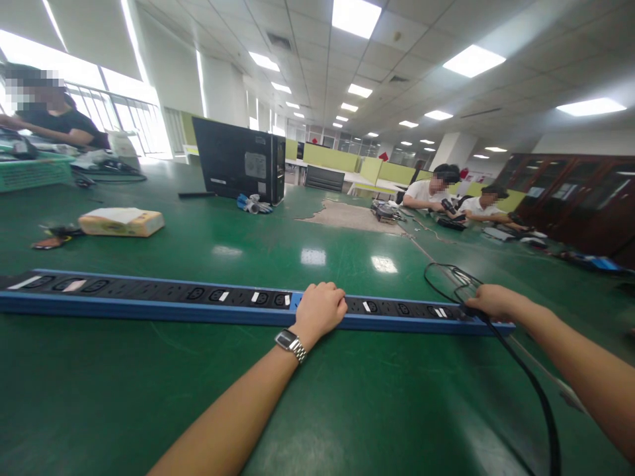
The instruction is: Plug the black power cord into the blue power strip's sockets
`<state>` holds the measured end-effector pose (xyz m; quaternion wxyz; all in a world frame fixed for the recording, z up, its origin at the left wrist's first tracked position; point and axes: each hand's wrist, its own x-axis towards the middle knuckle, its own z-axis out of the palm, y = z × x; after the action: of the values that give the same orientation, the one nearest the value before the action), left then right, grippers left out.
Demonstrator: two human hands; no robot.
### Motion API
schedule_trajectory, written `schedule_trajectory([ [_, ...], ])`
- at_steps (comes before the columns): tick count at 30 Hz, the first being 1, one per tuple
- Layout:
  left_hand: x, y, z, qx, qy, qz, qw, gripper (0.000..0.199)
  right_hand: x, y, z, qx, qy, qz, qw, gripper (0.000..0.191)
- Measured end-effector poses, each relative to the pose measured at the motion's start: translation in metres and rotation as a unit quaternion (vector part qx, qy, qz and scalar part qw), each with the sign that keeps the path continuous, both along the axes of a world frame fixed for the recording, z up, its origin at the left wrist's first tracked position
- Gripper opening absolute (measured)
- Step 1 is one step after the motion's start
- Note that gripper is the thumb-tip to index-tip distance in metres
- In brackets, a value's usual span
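Observation:
A long blue power strip (169, 311) with black sockets and a few white stickers lies across the table in front of me. My left hand (320, 309), a metal-banded watch on its wrist, is closed over the strip near its middle, fingers curled on the far edge. Over the strip's right end, my right hand (491, 301) grips a black plug (466, 309). A thick black cable (538, 380) runs from there toward the near edge. The fingers partly cover the plug, so how far it sits in a socket cannot be seen.
The green table (238, 383) carries a tissue pack (122, 221), a black computer case (238, 162), gloves (254, 203) and a green basket (34, 173). Thin cables (454, 274) lie beyond my right hand. One person sits far left, two at the right.

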<state>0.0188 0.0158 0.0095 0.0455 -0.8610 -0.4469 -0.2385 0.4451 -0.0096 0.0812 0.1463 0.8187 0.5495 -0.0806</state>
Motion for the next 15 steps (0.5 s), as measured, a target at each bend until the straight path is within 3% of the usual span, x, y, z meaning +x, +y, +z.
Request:
schedule_trajectory([
  [6, 0.0007, -0.0001, 0.0005, -0.001, 0.001, 0.001, 1.0, 0.028, -0.0094, -0.0008, 0.0086, -0.008, -0.019, 0.012, 1.0, 0.041],
  [15, 0.0003, -0.0009, 0.0017, -0.007, 0.006, 0.003, 1.0, 0.028, -0.0019, -0.0007, 0.0018, 0.002, -0.06, 0.026, 0.998, 0.04],
])
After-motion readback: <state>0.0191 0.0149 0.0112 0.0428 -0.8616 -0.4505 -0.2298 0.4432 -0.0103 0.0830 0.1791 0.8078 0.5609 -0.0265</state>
